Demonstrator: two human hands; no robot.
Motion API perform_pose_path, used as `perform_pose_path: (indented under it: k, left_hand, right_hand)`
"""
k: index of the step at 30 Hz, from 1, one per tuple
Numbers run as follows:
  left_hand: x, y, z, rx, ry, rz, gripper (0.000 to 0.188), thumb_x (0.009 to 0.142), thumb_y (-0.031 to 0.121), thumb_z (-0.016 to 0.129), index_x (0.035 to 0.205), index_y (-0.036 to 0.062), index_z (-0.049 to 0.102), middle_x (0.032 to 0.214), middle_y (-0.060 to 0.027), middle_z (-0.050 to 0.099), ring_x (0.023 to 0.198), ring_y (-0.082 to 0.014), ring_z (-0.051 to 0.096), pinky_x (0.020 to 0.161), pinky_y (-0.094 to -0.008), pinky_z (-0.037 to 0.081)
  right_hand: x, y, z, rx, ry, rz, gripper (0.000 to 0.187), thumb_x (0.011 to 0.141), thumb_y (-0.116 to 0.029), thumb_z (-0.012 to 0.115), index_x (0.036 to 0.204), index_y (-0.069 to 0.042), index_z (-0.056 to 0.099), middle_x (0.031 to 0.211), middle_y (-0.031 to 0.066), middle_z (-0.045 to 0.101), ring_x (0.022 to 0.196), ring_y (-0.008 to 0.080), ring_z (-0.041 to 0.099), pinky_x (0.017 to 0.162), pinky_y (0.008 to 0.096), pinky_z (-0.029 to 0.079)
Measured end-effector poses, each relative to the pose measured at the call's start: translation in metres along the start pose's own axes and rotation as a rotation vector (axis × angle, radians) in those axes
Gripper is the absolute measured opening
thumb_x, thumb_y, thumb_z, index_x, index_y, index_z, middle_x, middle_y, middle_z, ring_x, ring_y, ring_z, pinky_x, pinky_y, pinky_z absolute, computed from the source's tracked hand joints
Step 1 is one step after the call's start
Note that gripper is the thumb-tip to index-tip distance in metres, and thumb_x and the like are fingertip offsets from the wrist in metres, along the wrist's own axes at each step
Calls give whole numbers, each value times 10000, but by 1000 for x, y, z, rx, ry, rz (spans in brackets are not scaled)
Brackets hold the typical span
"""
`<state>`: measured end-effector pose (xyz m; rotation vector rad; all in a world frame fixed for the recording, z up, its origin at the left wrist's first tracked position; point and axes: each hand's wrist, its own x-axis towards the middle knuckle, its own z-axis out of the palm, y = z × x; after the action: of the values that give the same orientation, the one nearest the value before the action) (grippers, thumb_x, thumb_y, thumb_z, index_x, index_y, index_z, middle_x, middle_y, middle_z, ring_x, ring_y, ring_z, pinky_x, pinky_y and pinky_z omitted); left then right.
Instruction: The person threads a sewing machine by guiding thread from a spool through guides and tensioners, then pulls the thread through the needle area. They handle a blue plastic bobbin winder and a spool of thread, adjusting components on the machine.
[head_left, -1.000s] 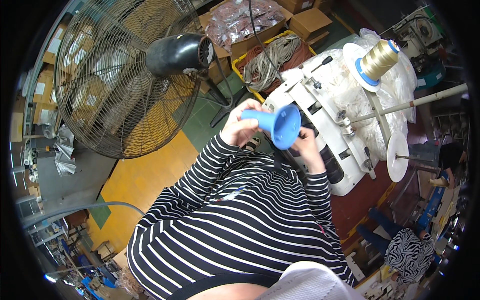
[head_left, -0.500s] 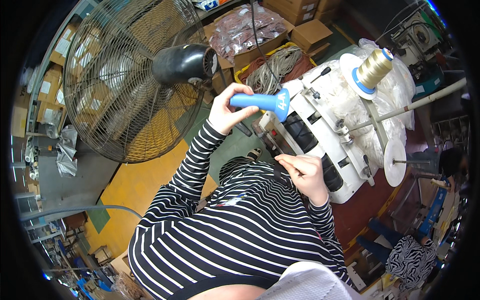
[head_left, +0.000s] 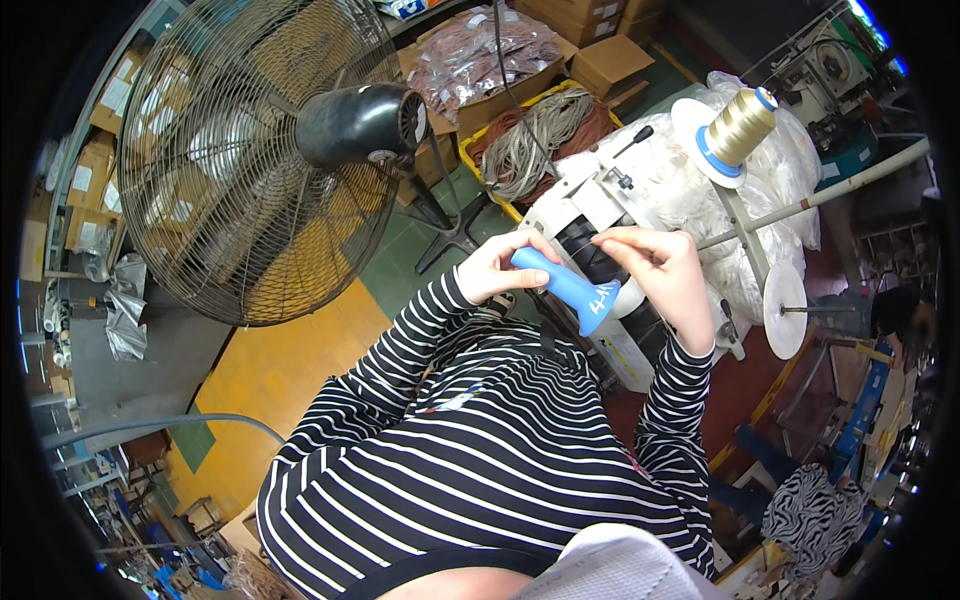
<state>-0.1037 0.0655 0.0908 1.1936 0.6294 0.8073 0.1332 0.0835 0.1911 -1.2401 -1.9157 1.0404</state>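
Observation:
A blue plastic thread cone with white marking and a flared end is gripped in my left hand. It slants, its wide end down to the right, in front of the white winding machine with black rollers. Beyond the cone's wide end, my right hand is raised over the machine with thumb and forefinger pinched together. Whatever lies in that pinch is too fine to see. A gold thread cone on a blue base stands on a white disc behind the machine.
A big caged fan stands at the left on a black foot. Behind the machine are a yellow crate of cords, cartons and clear plastic bags. A metal bar crosses at right. Another person is at lower right.
My left hand has brought the blue cone down and to the right, tipping its wide end lower. My right hand has risen up and to the right, still pinched.

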Motion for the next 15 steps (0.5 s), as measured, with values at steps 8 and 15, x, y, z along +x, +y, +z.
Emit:
perform_pose_path:
  k: [8,15]
  left_hand:
    - [-10,-8,-7,-111,-50,24,305,843,120,702,1099,22,568,1133,-127,627,1032,-195,609,893,-315,499]
    - [-13,-5,-7,-156,-69,8,319,839,101,699,1108,8,556,1126,-135,625,1015,-188,614,865,-304,513]
  right_hand:
    - [1,17,-12,180,6,108,155,884,-62,648,992,28,714,840,33,699,725,42,573,658,187,449]
    - [-2,27,-9,226,70,122,165,892,-70,646,997,39,710,831,10,685,700,20,537,626,166,416]
